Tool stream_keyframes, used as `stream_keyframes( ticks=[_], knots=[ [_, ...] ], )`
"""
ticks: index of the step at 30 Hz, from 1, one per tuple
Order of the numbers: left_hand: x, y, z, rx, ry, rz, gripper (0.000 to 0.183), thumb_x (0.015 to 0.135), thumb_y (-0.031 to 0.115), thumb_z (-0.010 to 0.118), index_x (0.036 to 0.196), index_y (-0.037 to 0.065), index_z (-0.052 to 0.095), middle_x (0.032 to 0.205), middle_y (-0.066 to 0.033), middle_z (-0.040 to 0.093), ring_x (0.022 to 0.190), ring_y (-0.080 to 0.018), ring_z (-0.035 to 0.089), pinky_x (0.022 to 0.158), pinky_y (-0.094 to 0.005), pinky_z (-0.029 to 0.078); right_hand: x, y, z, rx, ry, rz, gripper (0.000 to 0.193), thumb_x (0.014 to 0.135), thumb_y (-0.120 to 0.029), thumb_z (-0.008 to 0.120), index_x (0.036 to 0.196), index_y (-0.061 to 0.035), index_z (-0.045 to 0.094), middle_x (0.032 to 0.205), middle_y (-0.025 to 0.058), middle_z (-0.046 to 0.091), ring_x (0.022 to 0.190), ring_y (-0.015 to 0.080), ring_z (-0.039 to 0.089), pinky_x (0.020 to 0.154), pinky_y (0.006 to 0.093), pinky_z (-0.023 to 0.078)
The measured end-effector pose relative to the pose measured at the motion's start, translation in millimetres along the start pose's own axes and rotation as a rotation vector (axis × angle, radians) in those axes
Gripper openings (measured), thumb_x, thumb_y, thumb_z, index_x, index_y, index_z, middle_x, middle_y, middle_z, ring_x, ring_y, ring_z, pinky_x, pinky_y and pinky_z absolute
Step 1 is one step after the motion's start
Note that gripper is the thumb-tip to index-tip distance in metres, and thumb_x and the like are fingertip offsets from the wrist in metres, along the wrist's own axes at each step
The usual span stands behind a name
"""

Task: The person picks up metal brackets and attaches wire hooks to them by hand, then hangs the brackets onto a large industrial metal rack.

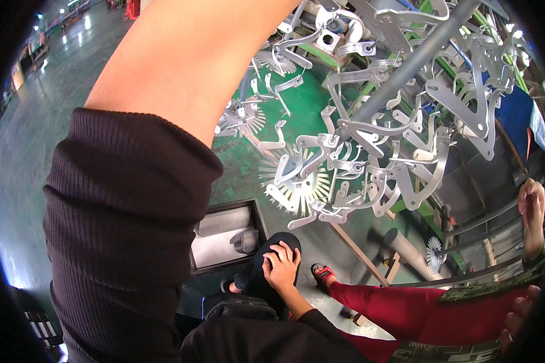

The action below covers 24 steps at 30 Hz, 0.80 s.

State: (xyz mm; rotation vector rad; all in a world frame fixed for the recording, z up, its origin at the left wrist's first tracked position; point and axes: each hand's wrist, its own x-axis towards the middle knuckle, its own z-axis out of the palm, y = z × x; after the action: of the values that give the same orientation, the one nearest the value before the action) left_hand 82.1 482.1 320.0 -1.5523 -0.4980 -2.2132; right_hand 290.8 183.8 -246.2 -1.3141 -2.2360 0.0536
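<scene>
My left arm (169,66), its dark ribbed sleeve pushed up, is raised across the left side and passes out at the top edge; the hand itself is out of view. My right hand (280,265) lies with fingers spread on my bent knee (289,243) in dark trousers, holding nothing. Ahead of me many bent silver metal brackets (369,133) hang in clusters around a slanting grey pole (406,66). Below them, a round finned silver disc (300,181) shows between the brackets.
By my knee stands a dark box (259,221) with stacked curved grey pieces and a white sheet. Another person in red trousers (381,308) is close on the right, a hand (531,202) raised. A grey cylinder (409,251) lies beyond, near a wooden bar (360,254).
</scene>
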Motion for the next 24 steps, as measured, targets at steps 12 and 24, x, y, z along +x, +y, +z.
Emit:
stream_keyframes(
  ticks=[12,24],
  knots=[
    [4,11,18,-0.124,-0.079,-0.056,0.021,0.065,0.020,0.071,0.082,0.007,0.067,0.075,-0.0117,0.066,0.071,-0.0226,0.064,0.067,-0.0323,0.049,-8,7,9,-0.002,0.030,-0.051,0.014,0.067,-0.020,0.064,0.078,-0.0184,0.057,0.101,-0.0018,0.055,0.110,0.0187,0.048,0.094,0.0524,0.024],
    [-19,34,30,-0.364,-0.052,-0.374,0.017,0.069,0.010,0.071,0.085,0.005,0.069,0.077,-0.0066,0.068,0.069,-0.0109,0.063,0.065,-0.0234,0.048,6,-14,-21,0.042,0.036,-0.035,0.013,0.073,-0.019,0.062,0.085,-0.0150,0.060,0.104,0.0047,0.055,0.112,0.0254,0.045,0.093,0.0523,0.027]
  ],
)
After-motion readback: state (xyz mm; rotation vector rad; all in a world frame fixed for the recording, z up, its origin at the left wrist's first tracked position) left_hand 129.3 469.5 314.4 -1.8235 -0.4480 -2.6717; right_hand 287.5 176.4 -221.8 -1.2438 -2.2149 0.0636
